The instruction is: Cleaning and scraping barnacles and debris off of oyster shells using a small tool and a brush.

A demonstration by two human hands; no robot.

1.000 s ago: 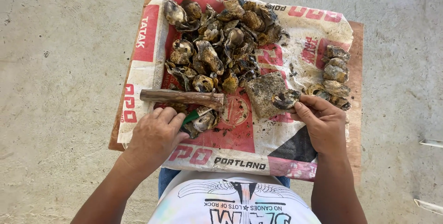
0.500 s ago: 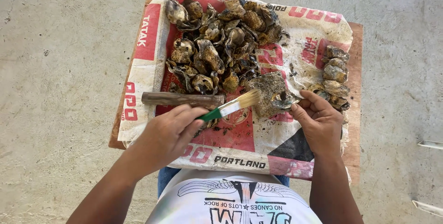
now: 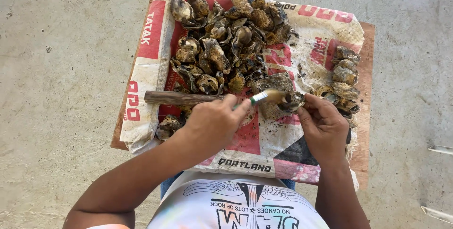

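Left hand (image 3: pixel 212 123) keeps a closed grip on a brush (image 3: pixel 264 97), bristles touching the shell (image 3: pixel 293 101) pinched in the right hand (image 3: pixel 325 127), above the sack (image 3: pixel 283 139).

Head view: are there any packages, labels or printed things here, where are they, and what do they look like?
Woven plastic sack: spread flat as a mat over the wooden board, rectangular, off-white with red panels, a black wedge and printed lettering.
White printed T-shirt: bottom edge, on the person, black lettering and a horned emblem.
Green-handled paintbrush: in the left hand, no readable label.
No signs or screens.
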